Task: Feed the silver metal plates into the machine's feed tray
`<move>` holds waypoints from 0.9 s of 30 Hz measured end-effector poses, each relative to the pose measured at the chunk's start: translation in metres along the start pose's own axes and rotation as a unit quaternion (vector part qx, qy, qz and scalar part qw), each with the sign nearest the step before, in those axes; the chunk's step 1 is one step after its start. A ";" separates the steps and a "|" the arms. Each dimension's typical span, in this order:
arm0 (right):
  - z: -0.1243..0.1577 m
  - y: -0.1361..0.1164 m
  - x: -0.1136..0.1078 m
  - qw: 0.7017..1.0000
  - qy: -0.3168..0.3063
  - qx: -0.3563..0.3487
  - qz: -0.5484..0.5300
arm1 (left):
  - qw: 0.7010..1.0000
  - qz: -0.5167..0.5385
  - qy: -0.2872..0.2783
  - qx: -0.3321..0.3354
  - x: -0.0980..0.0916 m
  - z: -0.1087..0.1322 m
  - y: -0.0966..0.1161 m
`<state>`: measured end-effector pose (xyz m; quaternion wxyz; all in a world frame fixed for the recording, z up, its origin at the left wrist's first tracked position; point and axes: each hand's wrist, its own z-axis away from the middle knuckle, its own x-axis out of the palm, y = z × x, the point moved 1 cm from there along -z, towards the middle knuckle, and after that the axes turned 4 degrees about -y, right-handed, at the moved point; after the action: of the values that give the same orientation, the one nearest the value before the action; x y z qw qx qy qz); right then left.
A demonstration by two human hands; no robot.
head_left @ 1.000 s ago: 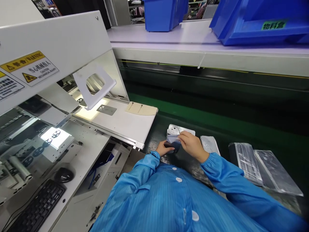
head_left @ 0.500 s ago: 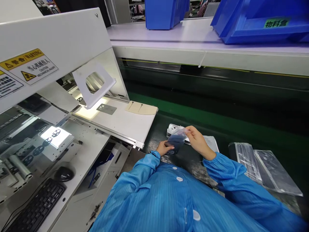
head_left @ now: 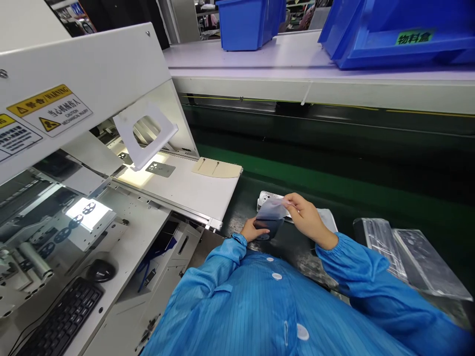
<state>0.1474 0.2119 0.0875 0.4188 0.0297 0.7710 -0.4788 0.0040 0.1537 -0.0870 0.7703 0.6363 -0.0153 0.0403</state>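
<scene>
My left hand (head_left: 252, 230) grips the left edge of a dark, thin phone back panel (head_left: 272, 229) with round camera cutouts at its lower end. The fingers of my right hand (head_left: 307, 218) pinch the upper corner of a translucent film (head_left: 270, 208). This film is bent up from the panel and is still against it along part of its face. Just beyond my hands lies a white tray-like piece (head_left: 265, 196) with dark holes, partly hidden by the film. A pale flat sheet (head_left: 325, 217) is behind my right wrist.
At left stands a white machine (head_left: 111, 64) with a lit white platform (head_left: 193, 190), on which another grey panel (head_left: 161, 169) rests. Wrapped stacks of flat pieces (head_left: 382, 247) lie at right on the dark bench. Blue bins (head_left: 241, 27) sit on the shelf above.
The film has folded further back, baring more of the dark panel. My hands stay in nearly the same place, and the view has shifted slightly.
</scene>
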 end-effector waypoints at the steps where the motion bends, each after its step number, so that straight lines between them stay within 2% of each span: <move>1: 0.000 0.000 -0.001 1.000 0.001 0.002 -0.010 | 1.000 -0.001 0.003 0.000 0.000 0.000 -0.001; 3: 0.000 -0.001 -0.002 0.999 0.023 0.011 -0.045 | 1.000 -0.001 0.010 -0.002 -0.001 0.000 -0.003; 5: -0.002 -0.003 -0.007 0.989 0.089 0.027 -0.116 | 1.000 0.001 0.016 -0.005 -0.002 0.000 -0.005; 7: -0.005 -0.007 -0.016 0.959 0.163 0.041 -0.229 | 1.000 0.004 0.021 -0.010 -0.001 0.000 -0.006; 9: -0.007 -0.009 -0.032 0.916 0.206 0.049 -0.341 | 0.999 0.008 0.028 -0.013 -0.001 0.001 -0.007; 11: -0.006 -0.006 -0.051 0.890 0.235 0.061 -0.386 | 0.999 0.011 0.037 -0.013 -0.002 0.003 -0.007; 12: -0.004 -0.001 -0.060 0.891 0.246 0.072 -0.375 | 0.999 0.012 0.043 -0.013 -0.003 0.004 -0.007; 15: 0.005 0.030 -0.072 0.937 0.237 0.109 -0.232 | 0.998 0.015 0.061 -0.012 -0.009 0.010 -0.006; 16: 0.008 0.044 -0.068 0.959 0.206 0.118 -0.158 | 0.997 0.016 0.068 -0.013 -0.012 0.012 -0.006; 18: 0.015 0.071 -0.049 0.982 0.084 0.166 0.022 | 0.996 0.019 0.082 -0.016 -0.017 0.016 -0.007; 19: 0.017 0.082 -0.035 0.973 0.013 0.196 0.119 | 0.996 0.021 0.088 -0.018 -0.019 0.019 -0.007; 21: 0.022 0.098 -0.007 0.939 -0.061 0.202 0.273 | 0.995 0.022 0.095 -0.021 -0.022 0.023 -0.008; 24: 0.025 0.106 0.022 0.930 -0.072 0.181 0.313 | 0.994 0.021 0.099 -0.026 -0.025 0.028 -0.010; 27: 0.027 0.112 0.035 0.927 -0.077 0.154 0.334 | 0.994 0.020 0.101 -0.031 -0.027 0.032 -0.009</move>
<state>0.1912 0.2388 -0.0212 0.6031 0.3125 0.5988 -0.4244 -0.0208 0.1194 -0.0921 0.7860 0.6047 0.0483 0.1194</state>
